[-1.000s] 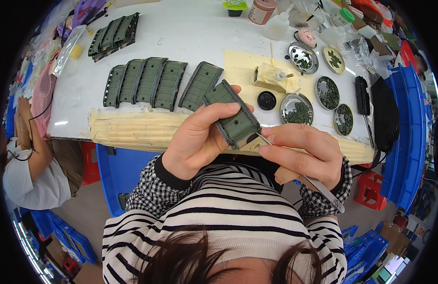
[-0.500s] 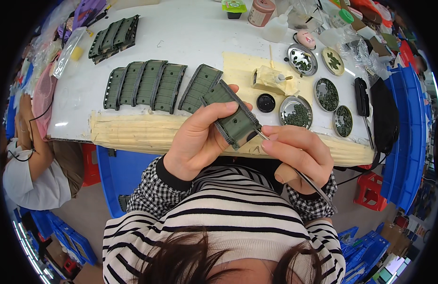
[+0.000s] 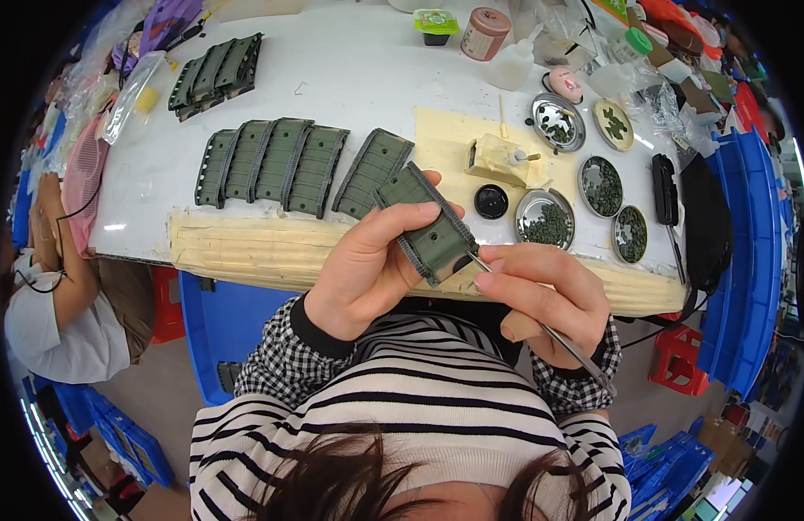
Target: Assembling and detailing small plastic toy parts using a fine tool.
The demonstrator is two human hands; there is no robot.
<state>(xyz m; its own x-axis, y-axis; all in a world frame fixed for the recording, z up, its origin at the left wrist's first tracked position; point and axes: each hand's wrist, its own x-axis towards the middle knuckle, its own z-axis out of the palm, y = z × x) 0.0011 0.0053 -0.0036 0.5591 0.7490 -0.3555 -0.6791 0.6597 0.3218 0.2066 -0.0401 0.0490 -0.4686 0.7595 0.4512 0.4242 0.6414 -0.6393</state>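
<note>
Over the table edge, left hand (image 3: 367, 269) clamps a light, stiff panel (image 3: 430, 227) (by its ribbed sides); right hand (image 3: 541, 300) pinches tweezers (image 3: 549, 334).

Left hand (image 3: 367, 269) grips green panel (image 3: 428, 227); right hand (image 3: 541, 300) holds tweezers (image 3: 549, 334).

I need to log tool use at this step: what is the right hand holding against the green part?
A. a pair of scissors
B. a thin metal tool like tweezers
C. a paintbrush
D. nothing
B: the right hand pinches a thin metal tool whose tip meets the green part held in the left hand.
</note>
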